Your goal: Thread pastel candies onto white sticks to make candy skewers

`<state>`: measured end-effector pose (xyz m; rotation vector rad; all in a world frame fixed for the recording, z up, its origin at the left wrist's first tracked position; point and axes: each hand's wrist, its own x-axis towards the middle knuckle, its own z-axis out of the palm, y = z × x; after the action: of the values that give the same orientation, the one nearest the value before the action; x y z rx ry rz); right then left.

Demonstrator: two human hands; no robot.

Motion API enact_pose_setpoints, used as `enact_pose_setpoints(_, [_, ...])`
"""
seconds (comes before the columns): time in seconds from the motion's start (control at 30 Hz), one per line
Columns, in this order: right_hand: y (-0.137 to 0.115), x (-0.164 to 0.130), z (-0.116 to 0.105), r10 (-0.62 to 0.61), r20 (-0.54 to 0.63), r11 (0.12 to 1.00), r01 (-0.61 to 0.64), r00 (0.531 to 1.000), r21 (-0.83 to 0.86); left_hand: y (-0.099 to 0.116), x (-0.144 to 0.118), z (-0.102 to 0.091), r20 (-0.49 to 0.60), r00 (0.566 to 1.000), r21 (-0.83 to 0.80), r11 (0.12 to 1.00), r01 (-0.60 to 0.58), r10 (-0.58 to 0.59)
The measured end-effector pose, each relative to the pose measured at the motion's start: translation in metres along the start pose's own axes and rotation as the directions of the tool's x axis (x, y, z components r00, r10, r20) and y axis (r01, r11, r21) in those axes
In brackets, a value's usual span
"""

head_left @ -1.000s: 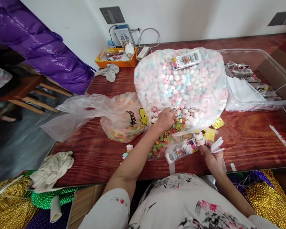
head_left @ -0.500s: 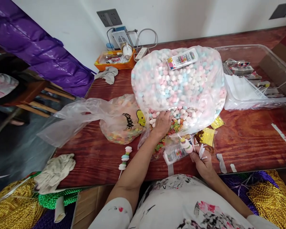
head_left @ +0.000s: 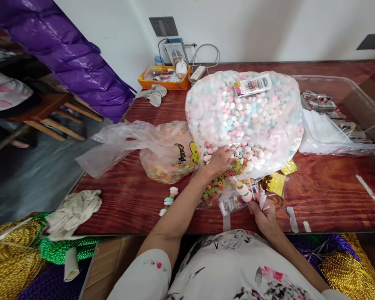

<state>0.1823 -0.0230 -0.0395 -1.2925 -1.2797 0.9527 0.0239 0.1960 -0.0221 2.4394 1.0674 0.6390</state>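
Both hands work: left hand [head_left: 219,159] digs, fingers curled, into the marshmallow bag [head_left: 243,112], right hand [head_left: 262,210] pinching a half-threaded skewer [head_left: 244,192] upright.

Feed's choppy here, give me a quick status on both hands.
Left hand in the big candy bag, fingers on pastel pieces. Right hand holds a part-filled candy stick and spare white sticks. Nothing blocking.
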Motion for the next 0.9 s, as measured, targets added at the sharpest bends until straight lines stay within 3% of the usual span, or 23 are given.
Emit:
enact_pose_setpoints(0.07, [-0.002, -0.001, -0.001, 0.001, -0.014, 1.0, -0.001, 1.0, 0.0, 0.009, -0.008, -0.01, -0.045, 0.994, -0.226, 0.97, 0.089, -0.101])
enact_pose_setpoints(0.1, [-0.003, -0.001, -0.002, 0.003, -0.022, 1.0, -0.003, 1.0, 0.0, 0.014, -0.016, -0.015, -0.056, 0.984, -0.401, 0.906, 0.132, -0.168])
enact_pose_setpoints(0.13, [-0.004, -0.001, -0.003, 0.006, -0.024, 1.0, -0.006, 1.0, -0.001, 0.02, -0.026, -0.02, -0.044, 0.97, -0.583, 0.795, 0.169, -0.238])
enact_pose_setpoints(0.2, [-0.008, -0.002, -0.004, 0.01, -0.018, 1.0, -0.01, 1.0, -0.003, 0.031, -0.051, -0.026, 0.023, 0.932, -0.853, 0.479, 0.206, -0.361])
enact_pose_setpoints(0.27, [-0.012, -0.002, -0.001, -0.002, 0.011, 1.0, 0.002, 1.0, -0.025, 0.042, -0.075, -0.029, 0.059, 0.883, -0.963, 0.208, 0.174, -0.465])
enact_pose_setpoints(0.3, [-0.015, -0.002, 0.001, -0.024, 0.036, 0.999, 0.025, 0.999, -0.044, 0.048, -0.086, -0.029, 0.059, 0.856, -0.983, 0.121, 0.141, -0.513])
enact_pose_setpoints(0.4, [-0.021, -0.001, 0.011, -0.12, 0.137, 0.985, 0.135, 0.983, -0.104, 0.06, -0.111, -0.026, 0.031, 0.789, -0.998, 0.019, 0.054, -0.614])
enact_pose_setpoints(0.5, [-0.026, -0.001, 0.018, -0.178, 0.218, 0.97, 0.209, 0.96, -0.127, 0.065, -0.124, -0.025, -0.023, 0.744, -0.999, 0.05, 0.014, -0.668])
enact_pose_setpoints(0.67, [-0.03, -0.003, 0.021, -0.177, 0.263, 0.961, 0.224, 0.948, -0.162, 0.067, -0.135, -0.024, -0.166, 0.733, -0.979, 0.197, -0.045, -0.66])
enact_pose_setpoints(0.73, [-0.033, -0.004, 0.02, -0.167, 0.268, 0.958, 0.22, 0.949, -0.185, 0.067, -0.139, -0.022, -0.251, 0.722, -0.946, 0.322, -0.042, -0.645])
enact_pose_setpoints(0.8, [-0.036, -0.005, 0.018, -0.14, 0.272, 0.957, 0.2, 0.952, -0.21, 0.066, -0.143, -0.021, -0.354, 0.73, -0.86, 0.511, -0.008, -0.584])
enact_pose_setpoints(0.9, [-0.039, -0.006, 0.017, -0.083, 0.294, 0.956, 0.16, 0.952, -0.246, 0.064, -0.148, -0.022, -0.525, 0.769, -0.578, 0.816, -0.008, -0.364])
